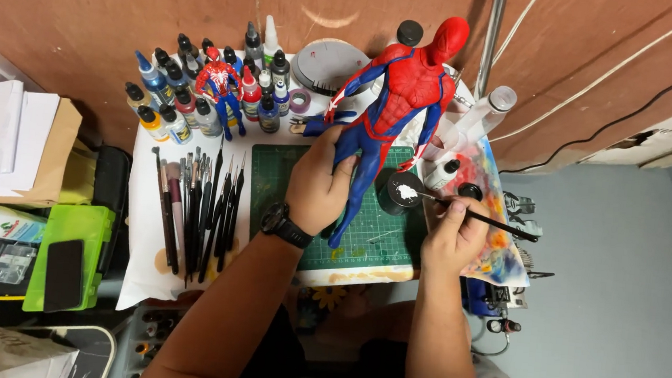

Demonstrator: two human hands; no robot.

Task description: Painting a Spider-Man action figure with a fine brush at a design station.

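My left hand (318, 186) grips the legs of a large red and blue hero figure (397, 97), holding it upright over a green cutting mat (272, 179). My right hand (452, 236) holds a thin black paintbrush (483, 220) whose tip dips into a small black jar lid (403, 192) with white paint in it. The lid sits at the mat's right edge. A black watch is on my left wrist.
A row of brushes (196, 209) lies left of the mat. Paint bottles (190, 95) and a smaller hero figure (219, 85) stand at the back. A paint-stained palette sheet (497, 203) lies on the right, a green box (71, 255) with a phone on the left.
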